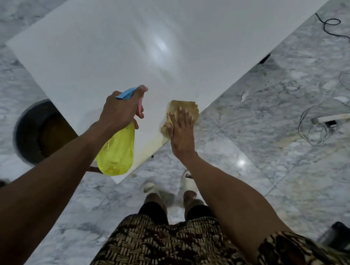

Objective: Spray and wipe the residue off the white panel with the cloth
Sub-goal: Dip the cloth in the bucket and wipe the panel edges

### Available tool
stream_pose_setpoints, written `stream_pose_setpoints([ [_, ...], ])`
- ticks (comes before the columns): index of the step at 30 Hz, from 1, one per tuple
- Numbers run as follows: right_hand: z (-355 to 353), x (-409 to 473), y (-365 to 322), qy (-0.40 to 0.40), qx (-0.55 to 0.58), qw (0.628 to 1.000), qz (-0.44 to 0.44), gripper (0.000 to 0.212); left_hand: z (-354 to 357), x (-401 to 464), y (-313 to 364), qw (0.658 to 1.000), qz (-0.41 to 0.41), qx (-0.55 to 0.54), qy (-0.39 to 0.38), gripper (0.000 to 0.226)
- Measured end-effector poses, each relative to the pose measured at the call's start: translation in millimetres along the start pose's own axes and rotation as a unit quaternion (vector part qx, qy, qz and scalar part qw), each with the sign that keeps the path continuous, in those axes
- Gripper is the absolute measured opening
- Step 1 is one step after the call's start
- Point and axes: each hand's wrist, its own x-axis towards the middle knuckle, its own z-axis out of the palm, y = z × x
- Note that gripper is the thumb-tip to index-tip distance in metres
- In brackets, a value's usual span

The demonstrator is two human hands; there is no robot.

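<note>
Under flat right-hand fingers (pixel 182 117), cloth (pixel 185 107) presses white panel (pixel 135 43) near edge; yellowish residue streak (pixel 149 149) behind fingers unwiped; left hand (pixel 121 108) grips spray bottle (pixel 118 150), wiping midway

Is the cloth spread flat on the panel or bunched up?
Mostly flat. The tan cloth lies on the white panel near its edge, under the right hand, whose straight fingers press it; slightly rumpled.

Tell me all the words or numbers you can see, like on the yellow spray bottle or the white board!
None can be read.
Yellow spray bottle, held in the left hand: no label or print shows.
White panel: blank.
Cloth under the right hand: no writing.
Power strip on the floor: any marking is too small and blurred.
</note>
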Motion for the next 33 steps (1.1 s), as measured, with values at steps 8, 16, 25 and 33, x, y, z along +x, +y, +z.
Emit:
stream_pose_setpoints([
  [8, 55.7, -82.0, -78.4, -0.022, 0.025, 0.999, -0.035, 0.051, -53.1, -47.3, -62.7, 1.000, -0.015, -0.023, 0.013, 0.056],
  [16, 111.3, -164.3, -169.7, -0.003, 0.072, 0.997, -0.038, 0.051, -116.2, -85.1, -138.8, 0.999, 0.001, 0.034, 0.019, 0.060],
  [25, 103.9, -197.5, -246.9, -0.317, 0.167, 0.932, 0.059, 0.051, -151.3, -105.0, -144.7, 1.000, 0.008, -0.015, 0.000, 0.066],
  [33, 28.5, -131.2, -231.4, -0.223, 0.490, 0.792, 0.288, 0.067, -167.9, -111.7, -98.1, 0.997, 0.069, 0.001, -0.020, 0.077],
])
